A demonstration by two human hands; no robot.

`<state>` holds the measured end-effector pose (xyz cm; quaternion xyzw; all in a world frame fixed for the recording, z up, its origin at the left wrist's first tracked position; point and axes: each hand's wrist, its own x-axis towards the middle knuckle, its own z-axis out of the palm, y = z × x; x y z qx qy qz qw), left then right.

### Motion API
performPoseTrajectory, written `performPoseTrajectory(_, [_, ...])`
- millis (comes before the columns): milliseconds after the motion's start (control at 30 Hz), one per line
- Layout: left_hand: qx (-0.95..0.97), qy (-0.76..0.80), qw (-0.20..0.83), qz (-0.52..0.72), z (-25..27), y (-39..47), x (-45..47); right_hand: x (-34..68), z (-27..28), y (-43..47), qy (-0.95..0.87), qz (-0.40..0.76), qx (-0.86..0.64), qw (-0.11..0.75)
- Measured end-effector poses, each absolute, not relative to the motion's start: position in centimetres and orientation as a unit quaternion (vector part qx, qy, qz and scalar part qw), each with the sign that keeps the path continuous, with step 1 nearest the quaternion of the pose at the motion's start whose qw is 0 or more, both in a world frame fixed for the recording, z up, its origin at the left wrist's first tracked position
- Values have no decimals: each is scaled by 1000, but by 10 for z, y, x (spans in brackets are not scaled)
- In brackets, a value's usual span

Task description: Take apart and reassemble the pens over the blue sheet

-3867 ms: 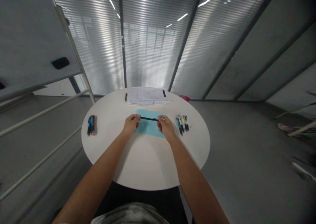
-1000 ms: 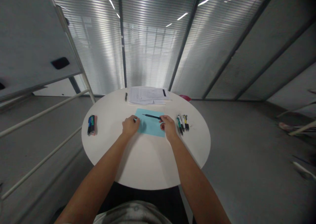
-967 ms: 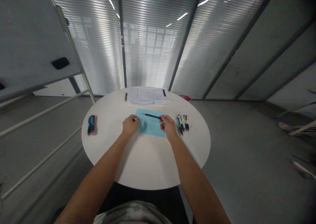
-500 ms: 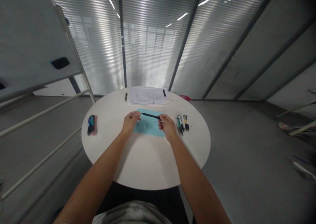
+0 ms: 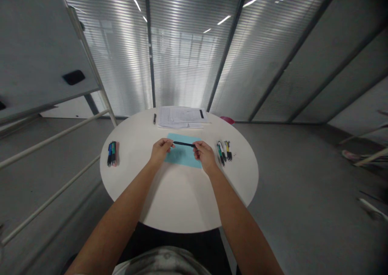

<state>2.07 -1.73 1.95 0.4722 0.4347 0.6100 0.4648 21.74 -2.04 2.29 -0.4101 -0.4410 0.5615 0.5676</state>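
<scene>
A slim black pen point(image 5: 184, 144) is held nearly level between my two hands, above a light blue sheet point(image 5: 183, 160). My left hand point(image 5: 161, 149) pinches its left end between thumb and fingertips. At the opposite end, my right hand point(image 5: 204, 152) is closed on it, with the fingers curled. The fingers hide both tips of the pen. To the right of my right hand lies a group of pens point(image 5: 224, 151) with green, white, yellow and black parts.
Blue, green and red-toned pens point(image 5: 112, 153) lie at the left of the round white table point(image 5: 178, 210). Printed papers point(image 5: 181, 117) are stacked at the far edge, with a dark pen point(image 5: 154, 119) beside them. A wheeled whiteboard frame point(image 5: 104, 101) stands at left.
My left fingers have shifted onto the left end of the black pen, where a thin pale piece showed before. The pen is slightly more level. My right hand has barely moved.
</scene>
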Motion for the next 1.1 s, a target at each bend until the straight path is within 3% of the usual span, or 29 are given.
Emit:
performPoseTrajectory(733, [363,427,492,666,14,-4,11,221,22,-19,-409,512,-447,609])
performPoseTrajectory(1100, [318,383,555,667,17,-5,7,222,23,-18,-400,511,-448,615])
